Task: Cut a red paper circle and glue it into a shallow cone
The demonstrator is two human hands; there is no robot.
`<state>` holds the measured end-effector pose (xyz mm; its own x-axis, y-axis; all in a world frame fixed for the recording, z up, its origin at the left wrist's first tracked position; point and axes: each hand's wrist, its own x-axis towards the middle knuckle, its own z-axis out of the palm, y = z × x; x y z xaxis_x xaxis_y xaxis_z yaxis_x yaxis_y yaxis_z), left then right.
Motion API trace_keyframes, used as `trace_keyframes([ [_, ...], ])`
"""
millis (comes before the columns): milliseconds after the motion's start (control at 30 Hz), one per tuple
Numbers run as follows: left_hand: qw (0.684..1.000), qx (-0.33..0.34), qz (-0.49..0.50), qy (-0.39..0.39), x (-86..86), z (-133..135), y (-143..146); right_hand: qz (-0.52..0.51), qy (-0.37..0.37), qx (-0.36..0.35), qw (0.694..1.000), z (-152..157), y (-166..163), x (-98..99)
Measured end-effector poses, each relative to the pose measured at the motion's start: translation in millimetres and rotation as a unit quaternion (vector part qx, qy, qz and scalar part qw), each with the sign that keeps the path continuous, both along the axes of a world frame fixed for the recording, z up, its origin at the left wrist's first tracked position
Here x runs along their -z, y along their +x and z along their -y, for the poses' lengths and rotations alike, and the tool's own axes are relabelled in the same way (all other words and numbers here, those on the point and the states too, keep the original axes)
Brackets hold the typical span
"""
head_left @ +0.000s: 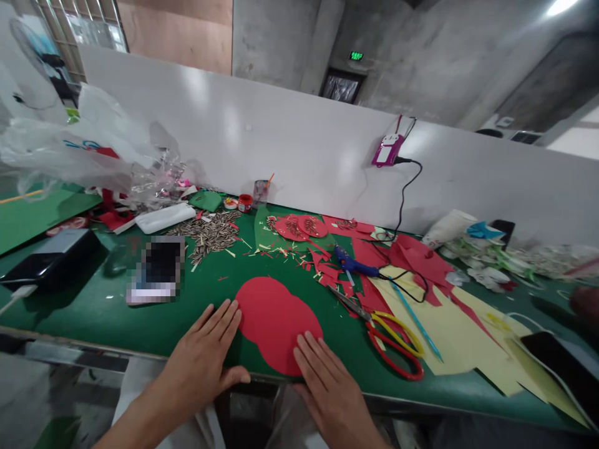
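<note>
Before me on the green table lies a red paper cutout [276, 324] shaped like two overlapping rounds. My left hand [208, 346] rests flat at its left edge, fingers stretched out and thumb spread at the table's front edge. On the cutout's lower right edge, the fingertips of my right hand [325, 380] press down, fingers extended. Neither hand grips anything. To the right of my right hand lie scissors [384, 333] with red and yellow handles. Beyond them is a blue glue gun [355, 263], and a light blue pencil [416, 318] lies on cream paper [461, 333].
Sunflower seeds [213, 236] are piled behind a phone [159, 268]. Red rounds [299, 228] with seeds on them lie farther back among paper scraps. A black box [49, 259] stands left, a plastic bag [70, 156] behind it. A white partition [290, 149] closes the back.
</note>
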<state>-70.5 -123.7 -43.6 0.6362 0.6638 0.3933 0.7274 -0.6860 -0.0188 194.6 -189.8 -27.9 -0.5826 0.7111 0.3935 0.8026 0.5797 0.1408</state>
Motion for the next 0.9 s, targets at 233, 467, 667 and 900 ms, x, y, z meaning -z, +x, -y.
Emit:
trace_keyframes([
  [233, 0.997, 0.007, 0.013, 0.073, 2.7, -3, -1, 0.005, 0.055, -0.023, 0.998, 20, 41, 2.1],
  [467, 0.984, 0.153, 0.047, 0.073, -29.8, 20, 54, -0.116, 0.045, 0.024, 0.992, 34, 18, -19.3],
  [667, 0.971, 0.214, 0.087, -0.056, -9.8, 11, 83, -0.105, -0.019, 0.074, 0.992, 48, 26, -33.5],
  [900, 0.968, 0.236, 0.081, -0.025, 2.0, 8, 86, -0.086, -0.005, 0.319, 0.944, 46, 117, -19.5],
])
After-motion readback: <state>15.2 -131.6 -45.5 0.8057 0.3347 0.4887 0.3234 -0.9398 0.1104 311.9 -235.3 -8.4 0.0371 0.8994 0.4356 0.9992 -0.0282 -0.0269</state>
